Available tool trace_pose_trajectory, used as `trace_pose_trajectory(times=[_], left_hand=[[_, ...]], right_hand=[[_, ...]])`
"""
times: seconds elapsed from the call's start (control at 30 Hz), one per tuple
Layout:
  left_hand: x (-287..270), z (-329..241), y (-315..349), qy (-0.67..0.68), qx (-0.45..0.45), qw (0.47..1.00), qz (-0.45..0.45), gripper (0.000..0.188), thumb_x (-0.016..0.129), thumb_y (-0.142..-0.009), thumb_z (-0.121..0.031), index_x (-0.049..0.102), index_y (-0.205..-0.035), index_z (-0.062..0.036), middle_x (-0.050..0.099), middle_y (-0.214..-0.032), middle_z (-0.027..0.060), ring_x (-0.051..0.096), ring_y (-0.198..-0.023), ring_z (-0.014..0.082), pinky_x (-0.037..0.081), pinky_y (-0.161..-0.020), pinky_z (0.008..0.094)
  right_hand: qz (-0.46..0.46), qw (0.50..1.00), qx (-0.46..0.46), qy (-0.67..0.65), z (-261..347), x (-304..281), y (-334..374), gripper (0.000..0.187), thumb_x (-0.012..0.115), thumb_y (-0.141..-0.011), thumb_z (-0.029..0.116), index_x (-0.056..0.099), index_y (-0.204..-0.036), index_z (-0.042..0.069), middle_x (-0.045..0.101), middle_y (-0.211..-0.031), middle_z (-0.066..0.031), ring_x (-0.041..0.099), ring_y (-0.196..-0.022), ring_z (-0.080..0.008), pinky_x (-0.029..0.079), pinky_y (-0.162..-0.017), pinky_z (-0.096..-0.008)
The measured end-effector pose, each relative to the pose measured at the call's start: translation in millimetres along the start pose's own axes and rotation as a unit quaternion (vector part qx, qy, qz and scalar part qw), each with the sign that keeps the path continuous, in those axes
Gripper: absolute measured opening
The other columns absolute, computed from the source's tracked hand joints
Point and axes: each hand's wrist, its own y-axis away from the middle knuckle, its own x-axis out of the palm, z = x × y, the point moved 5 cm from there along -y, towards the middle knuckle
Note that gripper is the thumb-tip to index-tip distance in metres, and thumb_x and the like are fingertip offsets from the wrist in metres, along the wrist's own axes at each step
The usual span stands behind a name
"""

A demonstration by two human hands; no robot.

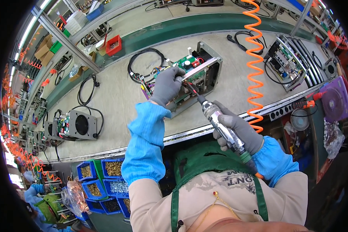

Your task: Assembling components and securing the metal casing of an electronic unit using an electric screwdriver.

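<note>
My left hand (pixel 167 86), in a grey glove with a blue sleeve cover, rests on the top edge of an open metal chassis (pixel 209 73) that holds green circuit boards (pixel 188 63) and wiring. My right hand (pixel 239 131), gloved the same way, grips a silver pneumatic screwdriver (pixel 220 121). Its tip points up and left into the front of the chassis, just beside my left hand. An orange coiled air hose (pixel 253 65) hangs down to the right of the chassis.
Black cable coils (pixel 145 58) lie on the bench behind the chassis. A fan unit (pixel 81 124) sits at left, another open chassis (pixel 288 62) at right. Blue bins of screws (pixel 114 168) stand below the bench edge. A purple fan (pixel 335 99) is far right. Another person's blue sleeve (pixel 34 188) shows lower left.
</note>
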Motion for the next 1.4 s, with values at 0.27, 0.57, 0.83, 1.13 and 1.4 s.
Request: trace_pose_trajectory(times=[0.27,0.57,0.83,1.13,1.4], left_hand=[[-3,20,-11,0.051,-0.054,0.997,0.006,0.028,0.057,-0.080,-0.006,0.064,-0.108,-0.0063,0.069,-0.091,0.0133,0.067,-0.082,0.0276,0.051,-0.075,0.0349],[2,28,-35,0.019,-0.109,0.974,0.197,0.041,0.061,-0.077,0.001,0.059,-0.118,-0.0002,0.069,-0.088,0.0080,0.064,-0.080,0.0141,0.049,-0.074,0.0268],[5,29,-42,0.032,-0.130,0.967,0.215,0.037,0.065,-0.077,0.000,0.062,-0.113,0.0024,0.069,-0.089,0.0089,0.065,-0.083,0.0139,0.051,-0.076,0.0256],[-2,28,-29,0.041,-0.125,0.967,0.220,0.041,0.066,-0.076,-0.007,0.061,-0.115,0.0022,0.069,-0.102,0.0137,0.066,-0.091,0.0184,0.050,-0.084,0.0288],[-5,2,-7,-0.018,-0.051,0.983,0.178,0.039,0.065,-0.071,-0.016,0.066,-0.108,-0.0064,0.069,-0.098,0.0136,0.067,-0.088,0.0245,0.051,-0.084,0.0314]], right_hand=[[0.009,0.998,-0.043,0.054,-17,-29,-14,0.090,0.061,-0.072,0.039,0.018,-0.150,0.025,0.056,-0.077,-0.0099,0.056,-0.054,-0.0146,0.049,-0.047,-0.0283],[0.035,0.997,-0.038,0.061,-22,-36,-20,0.097,0.066,-0.071,0.042,0.013,-0.150,0.024,0.056,-0.078,-0.0114,0.059,-0.056,-0.0157,0.053,-0.049,-0.0304],[0.052,0.997,-0.048,0.030,-27,-36,-22,0.084,0.056,-0.081,0.022,0.009,-0.151,0.025,0.056,-0.077,-0.0116,0.058,-0.055,-0.0163,0.051,-0.050,-0.0306],[0.015,0.996,-0.043,0.073,-27,-28,-18,0.091,0.061,-0.075,0.035,0.011,-0.150,0.028,0.056,-0.079,-0.0117,0.059,-0.056,-0.0164,0.053,-0.050,-0.0313],[0.005,0.996,-0.061,0.063,-33,-29,-21,0.087,0.057,-0.077,0.028,0.010,-0.151,0.026,0.057,-0.077,-0.0121,0.058,-0.055,-0.0168,0.053,-0.049,-0.0318]])
